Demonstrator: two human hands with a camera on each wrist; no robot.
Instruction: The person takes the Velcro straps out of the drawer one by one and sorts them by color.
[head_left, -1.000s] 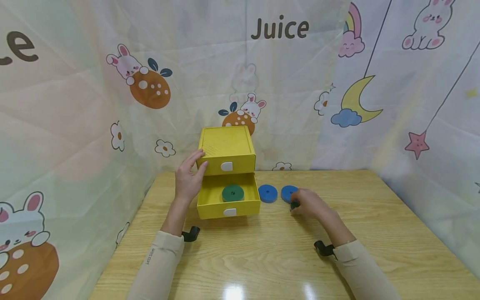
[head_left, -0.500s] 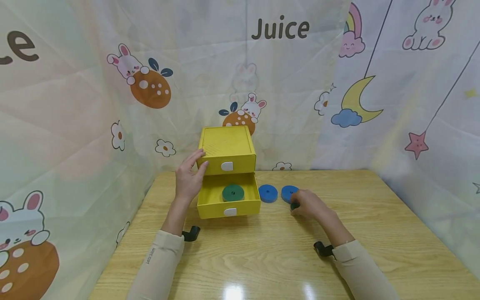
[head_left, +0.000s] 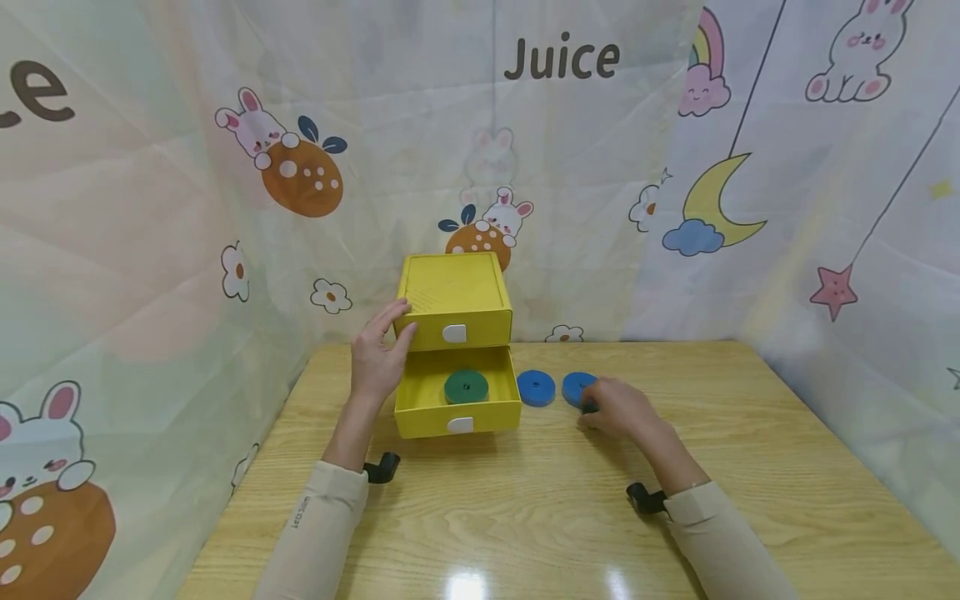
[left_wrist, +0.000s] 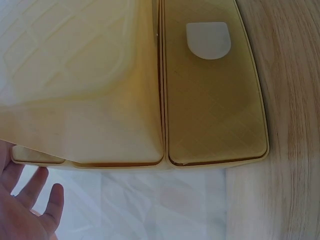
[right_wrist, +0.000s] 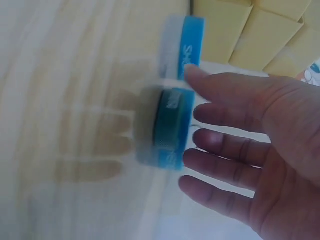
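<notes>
My left hand (head_left: 377,357) rests on the left side of a yellow drawer cabinet (head_left: 453,283), fingers at its top corner and thumb at the front. The drawer (head_left: 420,419) below the top one is pulled out and has a green disc (head_left: 466,387) lying in it. Right of the cabinet, my right hand (head_left: 618,407) is over a second green disc (right_wrist: 170,120), mostly hidden in the head view. Its fingers are extended around that disc in the right wrist view. Close behind stands a blue disc (head_left: 578,387), with another blue disc (head_left: 536,387) to its left.
In the left wrist view a lower drawer (left_wrist: 215,100) with a white tab is pushed in beneath the extended one. All stands on a wooden table (head_left: 525,517). A printed cloth (head_left: 585,192) hangs behind and at both sides. Black wrist mounts (head_left: 647,497) project beside the forearms.
My right hand's thumb side has shifted very slightly left, and a little less of the green disc under it shows. My left hand, the cabinet and the other discs stay put.
</notes>
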